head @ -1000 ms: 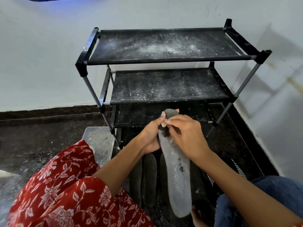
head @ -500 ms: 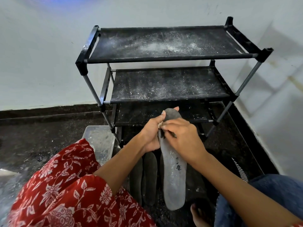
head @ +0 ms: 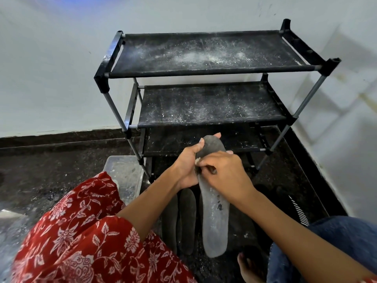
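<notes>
1. The insole (head: 214, 217) is held off the floor at scene centre, near the shoe rack (head: 204, 68). Its long axis runs near to far, and the rounded far end points at the rack.
2. The left hand (head: 186, 166) grips the far end from the left. The right hand (head: 226, 174) lies across it, fingers curled onto the left edge.
3. The hands touch there, and the near end hangs free.

The left hand (head: 186, 167) grips the upper part of an insole (head: 215, 219) from the left side, thumb up along its front and fingers wrapped behind. The right hand (head: 226, 174) lies across it, knuckles up, fingers (head: 206, 163) curled under and touching the left palm; what they pinch is too small to tell. Both bare forearms rise from the lower corners and meet mid-frame.
</notes>
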A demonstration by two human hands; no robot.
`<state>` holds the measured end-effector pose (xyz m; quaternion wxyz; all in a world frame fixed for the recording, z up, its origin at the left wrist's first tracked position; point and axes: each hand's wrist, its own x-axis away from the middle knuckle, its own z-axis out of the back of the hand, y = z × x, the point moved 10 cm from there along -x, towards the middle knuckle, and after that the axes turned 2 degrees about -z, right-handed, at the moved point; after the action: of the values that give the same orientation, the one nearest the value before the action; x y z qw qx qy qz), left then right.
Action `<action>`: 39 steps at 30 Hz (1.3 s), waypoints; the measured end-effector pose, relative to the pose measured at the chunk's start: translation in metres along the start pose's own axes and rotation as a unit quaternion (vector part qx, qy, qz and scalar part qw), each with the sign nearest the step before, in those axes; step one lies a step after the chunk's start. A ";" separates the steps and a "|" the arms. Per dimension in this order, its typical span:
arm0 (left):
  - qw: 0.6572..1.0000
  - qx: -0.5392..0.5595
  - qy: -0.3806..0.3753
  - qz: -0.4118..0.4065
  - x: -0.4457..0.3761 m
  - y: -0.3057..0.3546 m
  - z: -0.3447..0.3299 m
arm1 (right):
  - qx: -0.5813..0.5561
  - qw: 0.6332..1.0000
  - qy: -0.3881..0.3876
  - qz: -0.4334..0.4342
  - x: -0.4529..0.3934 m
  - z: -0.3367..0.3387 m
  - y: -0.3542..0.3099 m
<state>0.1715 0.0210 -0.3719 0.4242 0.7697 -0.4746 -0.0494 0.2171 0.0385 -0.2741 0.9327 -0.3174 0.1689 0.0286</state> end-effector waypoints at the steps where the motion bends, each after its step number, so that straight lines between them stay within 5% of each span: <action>1: 1.000 -0.001 0.004 0.001 0.000 0.000 0.001 | 0.003 1.000 -0.026 0.001 0.002 -0.007 -0.001; 4: 0.999 -0.021 0.029 0.012 0.001 -0.002 0.005 | 0.001 0.997 -0.068 -0.023 0.004 -0.016 0.005; 13: 0.998 -0.024 0.033 0.042 0.004 -0.007 0.001 | 0.056 0.998 0.003 0.000 -0.005 0.015 0.007; 21: 0.997 -0.001 0.071 0.041 0.006 -0.005 0.005 | 0.020 0.995 -0.091 0.022 -0.003 0.002 -0.001; 27: 0.999 -0.021 0.037 0.026 0.007 0.000 -0.003 | 0.023 0.999 0.027 -0.001 -0.005 0.034 0.008; 35: 0.994 -0.023 0.107 -0.003 0.005 0.007 0.008 | 0.092 0.987 -0.118 0.052 0.005 -0.007 -0.008; 39: 0.993 -0.031 0.108 -0.024 0.008 0.014 0.006 | 0.064 0.997 -0.020 0.045 -0.001 0.023 -0.005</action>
<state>0.1637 0.0086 -0.3636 0.4958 0.7681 -0.4052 0.0091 0.2236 0.0485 -0.2538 0.9520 -0.2485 0.1658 0.0663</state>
